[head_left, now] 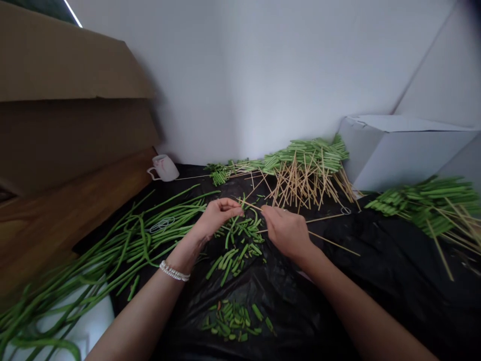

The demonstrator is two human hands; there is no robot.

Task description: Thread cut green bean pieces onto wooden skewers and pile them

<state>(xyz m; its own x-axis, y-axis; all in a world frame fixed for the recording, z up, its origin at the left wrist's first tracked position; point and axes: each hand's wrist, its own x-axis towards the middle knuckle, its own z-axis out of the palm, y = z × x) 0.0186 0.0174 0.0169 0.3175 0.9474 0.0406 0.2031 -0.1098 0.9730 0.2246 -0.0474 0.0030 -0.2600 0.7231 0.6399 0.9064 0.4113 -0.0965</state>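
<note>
My left hand, with a pearl bracelet at its wrist, pinches a short green bean piece at its fingertips. My right hand is closed round thin bamboo skewers whose points reach towards the left fingertips. Both hands hover over a loose heap of cut bean pieces on black plastic sheeting.
Long uncut green beans lie at the left, with scissors among them. Finished bean skewers are piled at the back and right. A white cup, a white box, cardboard and small bean scraps are around.
</note>
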